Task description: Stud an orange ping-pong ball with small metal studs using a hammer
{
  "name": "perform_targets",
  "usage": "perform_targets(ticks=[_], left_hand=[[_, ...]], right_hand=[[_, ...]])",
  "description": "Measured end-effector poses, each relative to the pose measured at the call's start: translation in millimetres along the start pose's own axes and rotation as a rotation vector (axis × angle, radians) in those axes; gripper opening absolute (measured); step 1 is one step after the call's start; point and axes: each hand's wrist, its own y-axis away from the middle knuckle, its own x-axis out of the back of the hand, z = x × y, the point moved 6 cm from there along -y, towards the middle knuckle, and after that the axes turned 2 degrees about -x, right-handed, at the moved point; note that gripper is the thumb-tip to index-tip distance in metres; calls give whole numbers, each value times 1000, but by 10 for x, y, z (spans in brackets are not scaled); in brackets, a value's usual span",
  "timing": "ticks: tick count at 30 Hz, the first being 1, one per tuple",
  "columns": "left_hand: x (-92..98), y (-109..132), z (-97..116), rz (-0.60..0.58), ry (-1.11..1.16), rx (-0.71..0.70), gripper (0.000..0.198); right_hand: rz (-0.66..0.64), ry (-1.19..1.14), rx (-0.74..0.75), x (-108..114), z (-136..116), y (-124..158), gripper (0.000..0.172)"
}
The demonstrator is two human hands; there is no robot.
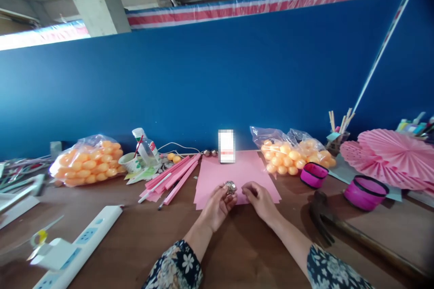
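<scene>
Head view: a stack of pink paper (210, 174), taken as landmark, lies on the brown surface (254, 253) in front of the blue partition (203, 76). The left hand (219, 207) is over the front portion of the paper, its fingers gripping a silvery rounded piece (230, 186). The right hand (261, 203) is just beside that piece, over the paper's right front portion, thumb and forefinger drawn together; whether anything is held between them cannot be told. Near the paper's back edge stand a pixelated white object (227, 146) and, left of it, two small shiny balls (210, 153). Left of the paper are pink strips (179, 176), a clear bottle (147, 149), a patterned cup (129, 162) and, farther out, a bag of orange balls (86, 162). Left and forward of the paper, toward the wearer, lies a white power strip (84, 244). Right of the paper are further bagged orange balls (285, 156), two magenta bands (366, 193) and pink pleated fans (393, 158). A hammer (366, 237) with a wooden handle lies right of the paper, nearer the wearer.
</scene>
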Motion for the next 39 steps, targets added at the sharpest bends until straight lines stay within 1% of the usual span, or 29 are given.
perform_targets(ticks=[5,9,16,20,22,24,27,30,34,36,39], left_hand=[[-43,20,-44,11,-102,-30,28],[-64,29,-35,16,-123,-41,25],[-62,18,-58,-34,-139,-16,24],[-34,-6,-79,43,-109,-23,27],[-21,-14,-99,74,-104,-8,27],[-11,-23,-114,79,-98,1,28],[0,-32,-124,55,-83,-2,28],[12,-26,-121,50,-65,-17,27],[3,-6,-123,60,-43,-7,27],[-14,2,-121,61,-48,-4,27],[-42,7,-114,52,-95,-9,28]], right_hand=[[79,-64,-69,5,83,45,15],[90,-49,-75,-32,63,86,14],[100,-12,-84,-12,5,86,14],[116,2,-87,-4,-6,107,12],[101,9,-97,-23,-9,120,13],[76,11,-105,-48,-14,130,14],[76,20,-103,-56,-16,137,16],[94,81,-83,-51,12,139,17],[133,220,-15,-52,73,153,15],[123,256,2,-71,103,159,14],[101,263,-18,-89,130,158,13]])
